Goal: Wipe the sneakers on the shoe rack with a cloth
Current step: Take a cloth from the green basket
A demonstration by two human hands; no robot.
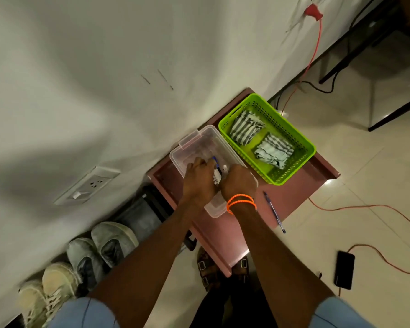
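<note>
Two striped cloths (245,127) (273,150) lie folded in a green basket (311,147) on a pink table (223,235). A grey pair of sneakers (114,240) and a beige pair (59,280) stand in a row by the wall at lower left. Both my hands are inside a clear plastic box (187,147) left of the basket. My left hand (197,181) curls around a blue-capped pen (216,172). My right hand (238,183), with orange bands at the wrist, grips a white-tipped pen (225,167). The box's other contents are hidden.
A blue pen (273,211) lies on the table near its right edge. A black phone (344,269) and an orange cable (365,205) lie on the tiled floor at right. My sandalled feet (205,268) stand at the table's near edge. A wall socket (88,185) sits left.
</note>
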